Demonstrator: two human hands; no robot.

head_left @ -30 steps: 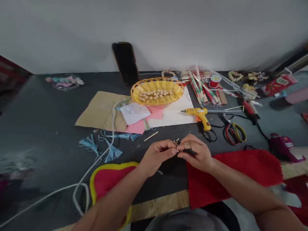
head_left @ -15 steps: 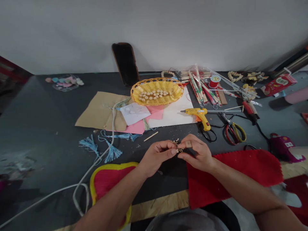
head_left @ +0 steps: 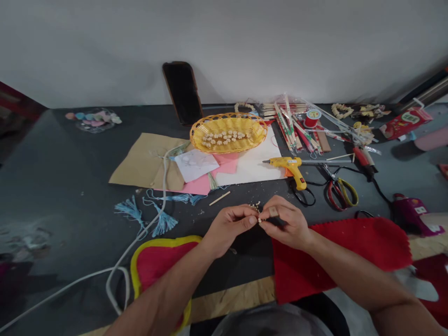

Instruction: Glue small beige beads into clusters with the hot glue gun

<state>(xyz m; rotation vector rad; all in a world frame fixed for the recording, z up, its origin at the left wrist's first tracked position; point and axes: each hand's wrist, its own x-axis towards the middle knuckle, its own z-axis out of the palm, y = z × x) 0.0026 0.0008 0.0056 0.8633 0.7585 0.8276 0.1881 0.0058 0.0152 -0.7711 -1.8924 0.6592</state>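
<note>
Pale beads [head_left: 255, 206] cluster at the end of a dark strip [head_left: 276, 221], held just above the tabletop [head_left: 70, 186] between the person's two hands. The strip is too small and shadowed to tell what it is made of. The left hand [head_left: 229, 227] is closed to a tight pinch on the beads, and the right hand [head_left: 285, 223] is curled, its fingers gripping the strip. The two hands touch at the fingertips. Against half a second ago, more of the dark strip shows under the right hand, and fewer beads show between the hands.

To the right of the beads lies a red felt piece [head_left: 350, 249], and to the left a red felt shape with a yellow edge [head_left: 157, 261]. Blue tassels [head_left: 163, 224] and a white cord [head_left: 131, 254] also lie left of the beads. Straight beyond the beads, a yellow woven basket [head_left: 228, 119] holds similar pale beads. Farther off to the right are a yellow glue gun [head_left: 292, 165] and scissors [head_left: 341, 195].
</note>
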